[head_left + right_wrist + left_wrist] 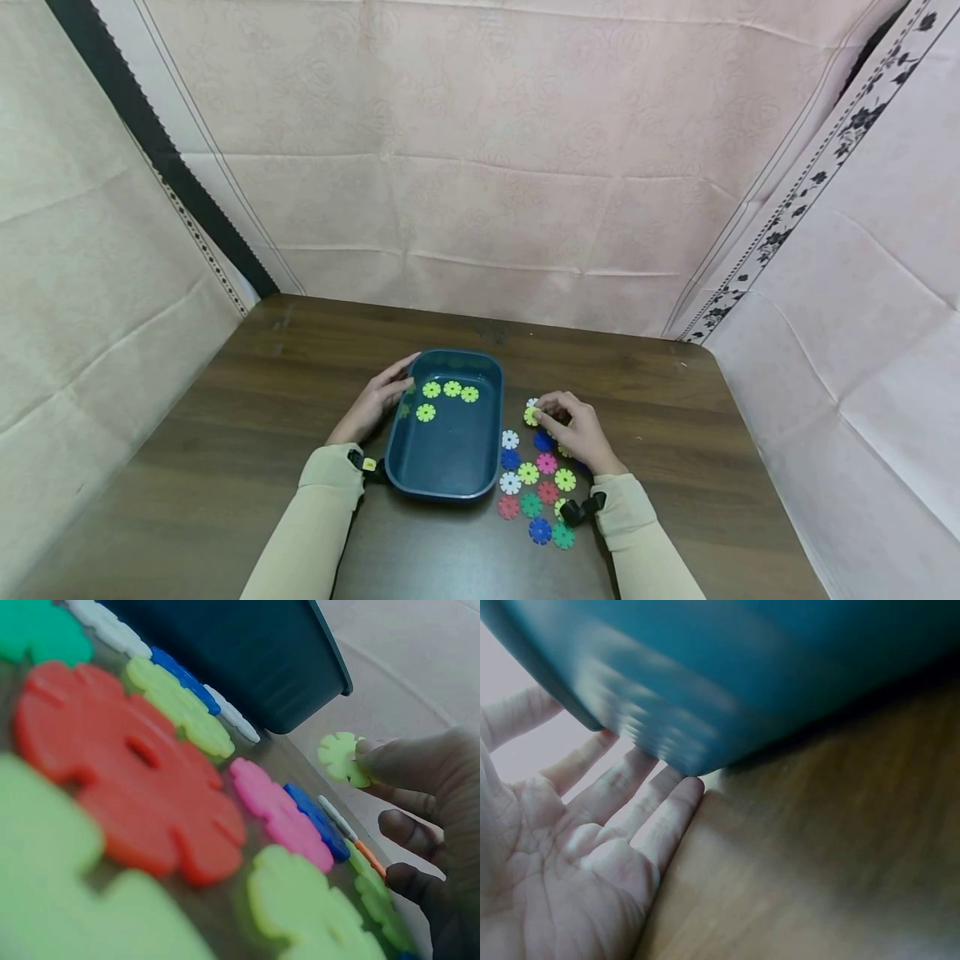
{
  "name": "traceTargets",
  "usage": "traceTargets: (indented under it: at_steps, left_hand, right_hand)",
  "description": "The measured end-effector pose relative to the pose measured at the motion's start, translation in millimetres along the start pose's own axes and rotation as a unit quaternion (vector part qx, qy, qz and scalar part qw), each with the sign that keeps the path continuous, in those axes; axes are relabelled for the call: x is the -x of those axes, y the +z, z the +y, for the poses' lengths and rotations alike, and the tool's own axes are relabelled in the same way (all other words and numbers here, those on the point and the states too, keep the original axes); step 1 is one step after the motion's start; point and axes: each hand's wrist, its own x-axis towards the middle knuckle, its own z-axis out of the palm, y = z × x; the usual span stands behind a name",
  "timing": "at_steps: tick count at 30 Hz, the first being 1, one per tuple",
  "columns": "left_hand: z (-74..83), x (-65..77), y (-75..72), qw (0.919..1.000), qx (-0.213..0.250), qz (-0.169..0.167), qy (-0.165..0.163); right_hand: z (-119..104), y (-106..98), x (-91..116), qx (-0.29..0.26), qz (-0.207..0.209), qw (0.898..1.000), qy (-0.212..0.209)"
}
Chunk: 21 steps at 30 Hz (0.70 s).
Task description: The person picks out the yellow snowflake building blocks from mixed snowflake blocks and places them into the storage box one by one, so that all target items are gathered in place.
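Right wrist view: the right hand (576, 429) has its fingers pinching a yellow-green disc (340, 758), which juts past the thumb tip, near the tray (442, 458); the left hand (375, 404) grips the tray's side.

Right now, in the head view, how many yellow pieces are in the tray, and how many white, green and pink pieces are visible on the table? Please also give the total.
Yellow pieces in the tray: 4
White pieces: 3
Green pieces: 2
Pink piece: 1
Total: 10
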Motion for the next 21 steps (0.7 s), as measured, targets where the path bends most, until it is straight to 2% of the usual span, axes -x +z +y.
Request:
traceTargets:
  at_steps: [6,10,13,16,21]
  left_hand:
    - [1.3,1.5,-0.9,1.0000,-0.002,-0.004,0.002]
    - [1.3,2.1,-1.8,1.0000,-0.004,-0.003,0.001]
    - [1.4,2.0,-2.2,1.0000,-0.005,-0.001,0.001]
    - [2.0,1.9,-1.6,1.0000,-0.006,0.003,-0.001]
    - [1.7,2.8,0.7,1.0000,-0.007,0.003,-0.001]
  right_hand:
    - [-3,2,0,0.006,0.001,1.000,0.014]
    - [-16,1,0,0.010,-0.001,1.000,0.009]
    - [-15,0,-1,0.002,-0.002,1.000,0.007]
    - [-3,1,-1,-0.004,0.000,1.000,0.011]
    - [-6,-2,-2,-0.002,0.013,1.000,0.016]
